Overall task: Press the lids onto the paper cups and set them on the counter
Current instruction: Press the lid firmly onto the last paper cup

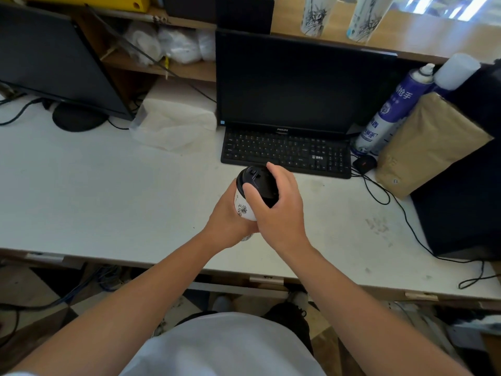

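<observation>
A white paper cup (242, 207) with a dark printed pattern is held above the white desk (108, 191), tilted away from me. My left hand (226, 223) grips its lower body from the left. A black plastic lid (257, 183) sits on the cup's mouth. My right hand (279, 204) is curled over the lid, thumb on its near side and fingers round its far edge. Two tall stacks of patterned paper cups (314, 14) stand on the wooden counter (423, 36) at the back right.
A black keyboard (287, 151) and Philips monitor (298, 82) lie just beyond the hands. A second monitor (51, 58) stands at the left, a plastic-wrapped tissue pack (176, 118) between them. Spray cans (390, 109), a brown paper bag (425, 142), a mouse (364, 162) and cables crowd the right.
</observation>
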`<act>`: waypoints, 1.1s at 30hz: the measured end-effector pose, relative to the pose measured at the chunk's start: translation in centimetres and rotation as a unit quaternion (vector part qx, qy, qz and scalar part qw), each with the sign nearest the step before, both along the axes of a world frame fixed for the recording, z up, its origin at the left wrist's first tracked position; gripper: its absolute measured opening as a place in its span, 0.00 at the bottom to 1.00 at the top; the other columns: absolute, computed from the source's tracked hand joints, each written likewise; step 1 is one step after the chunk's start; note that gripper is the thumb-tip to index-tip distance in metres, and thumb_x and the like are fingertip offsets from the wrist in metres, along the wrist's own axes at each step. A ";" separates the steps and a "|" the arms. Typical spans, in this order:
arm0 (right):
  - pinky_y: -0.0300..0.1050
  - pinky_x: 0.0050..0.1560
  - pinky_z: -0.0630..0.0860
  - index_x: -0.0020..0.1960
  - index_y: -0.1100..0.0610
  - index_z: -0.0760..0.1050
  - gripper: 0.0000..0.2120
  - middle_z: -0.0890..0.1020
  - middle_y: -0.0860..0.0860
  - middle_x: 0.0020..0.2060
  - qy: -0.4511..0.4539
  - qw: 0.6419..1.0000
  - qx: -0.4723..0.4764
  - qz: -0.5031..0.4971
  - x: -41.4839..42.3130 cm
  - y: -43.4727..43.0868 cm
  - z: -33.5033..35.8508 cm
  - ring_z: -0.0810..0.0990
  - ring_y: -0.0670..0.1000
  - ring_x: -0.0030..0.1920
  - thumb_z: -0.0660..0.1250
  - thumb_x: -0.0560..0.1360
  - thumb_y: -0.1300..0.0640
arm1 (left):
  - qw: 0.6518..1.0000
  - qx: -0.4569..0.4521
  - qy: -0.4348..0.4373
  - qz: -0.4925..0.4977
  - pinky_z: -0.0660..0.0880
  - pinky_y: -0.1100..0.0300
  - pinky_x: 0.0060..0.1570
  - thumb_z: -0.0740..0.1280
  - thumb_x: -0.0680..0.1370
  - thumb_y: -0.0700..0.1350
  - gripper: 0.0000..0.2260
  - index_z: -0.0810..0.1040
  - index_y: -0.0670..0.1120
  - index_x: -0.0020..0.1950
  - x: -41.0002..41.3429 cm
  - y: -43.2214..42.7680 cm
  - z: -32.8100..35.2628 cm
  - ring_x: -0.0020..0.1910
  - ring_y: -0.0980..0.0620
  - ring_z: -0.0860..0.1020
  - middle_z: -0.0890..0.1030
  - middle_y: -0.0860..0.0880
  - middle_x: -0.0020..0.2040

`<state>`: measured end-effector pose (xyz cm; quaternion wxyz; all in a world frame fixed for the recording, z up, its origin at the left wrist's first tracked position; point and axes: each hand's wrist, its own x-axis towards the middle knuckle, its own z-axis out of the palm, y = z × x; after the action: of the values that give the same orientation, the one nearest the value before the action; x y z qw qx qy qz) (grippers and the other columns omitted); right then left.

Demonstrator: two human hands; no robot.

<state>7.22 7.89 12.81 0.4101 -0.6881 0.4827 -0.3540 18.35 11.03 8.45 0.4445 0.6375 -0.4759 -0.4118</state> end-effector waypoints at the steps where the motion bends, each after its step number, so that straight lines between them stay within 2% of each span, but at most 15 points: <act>1: 0.22 0.58 0.68 0.74 0.57 0.69 0.28 0.73 0.48 0.66 0.005 1.000 0.001 -0.007 0.3 0.1 0.0 0.72 0.44 0.63 0.70 0.77 0.50 | 1.000 0.001 -0.012 0.018 0.81 0.66 0.40 0.80 0.70 0.39 0.30 0.70 0.64 0.60 -0.1 -0.1 -0.1 0.47 0.67 0.81 0.81 0.68 0.47; 4: 0.28 0.61 0.70 0.72 0.58 0.70 0.25 0.73 0.50 0.66 0.010 1.000 -0.001 -0.027 1.2 0.0 -0.2 0.72 0.46 0.64 0.68 0.78 0.50 | 0.996 -0.001 -0.038 0.075 0.78 0.69 0.43 0.79 0.72 0.46 0.29 0.69 0.56 0.67 -0.5 -0.3 -0.4 0.49 0.62 0.80 0.78 0.63 0.51; 7: 0.23 0.57 0.68 0.71 0.59 0.70 0.24 0.72 0.49 0.65 0.004 0.998 0.017 -0.058 2.3 -0.2 0.0 0.72 0.42 0.59 0.67 0.79 0.50 | 0.991 -0.006 -0.069 0.116 0.73 0.72 0.39 0.77 0.75 0.46 0.25 0.66 0.56 0.64 -1.0 -0.3 -0.4 0.45 0.61 0.79 0.76 0.64 0.47; 8: 0.27 0.59 0.70 0.72 0.58 0.70 0.24 0.71 0.48 0.65 0.002 0.997 0.020 -0.070 2.8 -0.2 0.0 0.72 0.42 0.59 0.66 0.79 0.49 | 0.989 -0.010 -0.073 0.127 0.73 0.72 0.38 0.75 0.76 0.46 0.23 0.66 0.56 0.62 -1.1 -0.3 -0.4 0.45 0.60 0.79 0.77 0.62 0.47; 11: 0.47 0.66 0.74 0.75 0.57 0.67 0.29 0.69 0.48 0.68 0.005 0.995 0.044 -0.095 4.0 -0.3 -0.1 0.72 0.49 0.66 0.65 0.79 0.45 | 0.988 -0.011 -0.062 0.144 0.75 0.73 0.36 0.74 0.77 0.47 0.19 0.67 0.55 0.62 -0.9 -0.6 -0.4 0.45 0.60 0.80 0.79 0.58 0.49; 13: 0.42 0.67 0.73 0.77 0.55 0.64 0.33 0.67 0.47 0.69 0.001 0.994 0.070 -0.086 4.0 -0.5 0.3 0.70 0.47 0.69 0.68 0.78 0.43 | 0.990 -0.005 -0.061 0.131 0.74 0.73 0.36 0.76 0.76 0.47 0.23 0.67 0.53 0.65 -0.4 -0.8 -0.3 0.45 0.61 0.79 0.78 0.59 0.49; 15: 0.29 0.62 0.71 0.78 0.53 0.62 0.37 0.67 0.45 0.69 -0.015 0.994 0.086 -0.062 3.3 -1.0 0.9 0.70 0.44 0.67 0.72 0.75 0.44 | 0.992 0.007 -0.045 0.115 0.73 0.72 0.38 0.78 0.72 0.48 0.28 0.67 0.56 0.66 0.3 -1.0 0.2 0.47 0.62 0.79 0.79 0.62 0.50; 16: 0.28 0.61 0.70 0.79 0.52 0.61 0.39 0.68 0.45 0.69 -0.031 0.994 0.092 -0.043 2.9 -1.3 1.2 0.71 0.43 0.67 0.74 0.74 0.45 | 0.994 0.008 -0.026 0.108 0.75 0.71 0.40 0.80 0.70 0.48 0.30 0.68 0.57 0.66 0.8 -1.1 0.3 0.49 0.62 0.80 0.80 0.62 0.51; 18: 0.34 0.63 0.72 0.78 0.49 0.63 0.38 0.73 0.44 0.68 -0.073 0.988 0.135 0.001 2.1 -1.9 1.2 0.74 0.42 0.66 0.75 0.73 0.46 | 0.996 -0.003 0.016 0.089 0.82 0.63 0.47 0.82 0.65 0.45 0.36 0.71 0.56 0.68 2.0 -1.6 -0.2 0.55 0.59 0.82 0.82 0.58 0.57; 20: 0.42 0.65 0.73 0.74 0.51 0.71 0.28 0.80 0.45 0.64 -0.157 0.960 0.230 0.018 1.8 -2.8 1.1 0.78 0.43 0.64 0.71 0.76 0.45 | 0.997 -0.006 0.018 0.071 0.84 0.54 0.50 0.83 0.62 0.44 0.40 0.72 0.53 0.71 2.8 -1.9 -0.9 0.59 0.53 0.82 0.83 0.53 0.60; 23: 0.50 0.68 0.74 0.63 0.58 0.81 0.19 0.86 0.51 0.58 -0.292 0.883 0.366 -0.027 2.1 -3.6 0.6 0.82 0.49 0.62 0.60 0.83 0.47 | 0.998 -0.014 0.007 0.063 0.82 0.61 0.50 0.84 0.61 0.41 0.40 0.73 0.50 0.70 3.0 -2.1 -1.3 0.58 0.55 0.82 0.83 0.53 0.59; 26: 0.51 0.65 0.76 0.54 0.56 0.84 0.15 0.88 0.49 0.50 -0.300 0.874 0.376 -0.071 2.4 -3.5 0.1 0.83 0.50 0.57 0.60 0.83 0.51 | 0.998 -0.008 0.033 0.055 0.81 0.64 0.48 0.82 0.63 0.34 0.36 0.74 0.47 0.69 2.7 -2.3 -1.6 0.55 0.56 0.83 0.84 0.52 0.57; 28: 0.53 0.66 0.77 0.54 0.57 0.84 0.14 0.88 0.51 0.51 -0.305 0.872 0.374 -0.080 2.4 -3.4 -0.2 0.84 0.52 0.58 0.61 0.83 0.52 | 0.997 -0.005 0.052 0.057 0.82 0.62 0.49 0.82 0.63 0.34 0.36 0.74 0.48 0.69 2.5 -2.2 -1.9 0.55 0.55 0.84 0.85 0.52 0.57; 30: 0.56 0.66 0.75 0.53 0.58 0.85 0.14 0.87 0.53 0.50 -0.317 0.869 0.369 -0.091 2.4 -3.5 -0.7 0.84 0.53 0.56 0.61 0.82 0.55 | 0.997 0.001 0.051 0.065 0.83 0.58 0.51 0.83 0.62 0.37 0.38 0.73 0.51 0.69 2.3 -2.2 -2.2 0.56 0.55 0.83 0.84 0.53 0.58; 33: 0.52 0.58 0.77 0.42 0.51 0.86 0.19 0.87 0.49 0.44 -0.326 0.874 0.347 -0.100 2.5 -2.9 -1.3 0.83 0.50 0.50 0.59 0.83 0.55 | 0.997 0.017 0.051 0.063 0.83 0.47 0.54 0.82 0.58 0.45 0.40 0.73 0.55 0.68 2.3 -2.1 -2.5 0.57 0.53 0.83 0.84 0.54 0.58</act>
<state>9.74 5.00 11.46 0.7187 -0.2956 0.4799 -0.4072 20.69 8.90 5.95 0.4822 0.6522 -0.4044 -0.4226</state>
